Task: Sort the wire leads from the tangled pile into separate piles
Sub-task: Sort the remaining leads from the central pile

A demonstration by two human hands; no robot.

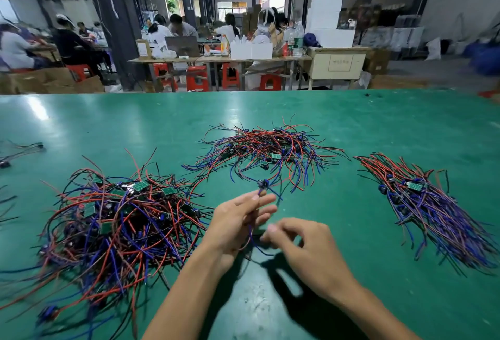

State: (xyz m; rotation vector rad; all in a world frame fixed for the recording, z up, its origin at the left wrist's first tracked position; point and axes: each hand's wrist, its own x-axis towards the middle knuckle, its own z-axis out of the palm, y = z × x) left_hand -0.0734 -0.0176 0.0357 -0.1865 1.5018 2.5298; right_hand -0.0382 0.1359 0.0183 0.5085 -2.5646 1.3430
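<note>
We work at a green table (351,123) that carries three heaps. The tangled pile (116,220) is the largest and sits at the near left. A looser pile (265,150) lies further off in the middle. The combed pile (427,204) at the right has its wires running roughly parallel, from far left to near right.

Between these heaps, near the middle, we hold one wire lead (255,212). Its long axis runs almost straight away from us: the small dark component at its far end points toward the looser pile, and the blue tail trails back toward our wrists. Our left hand (238,220) holds it between nearly straight fingers. Our right hand (303,247) is curled beside the near tail, thumb and forefinger drawn together, but motion blur stops us telling whether it actually pinches the wire.

We judge that the lead is freed from the tangle and ready to be laid down. The combed pile lies well off to the right, on the right hand's side, so that hand is the nearer carrier. The lead would need turning to match those wires.
</note>
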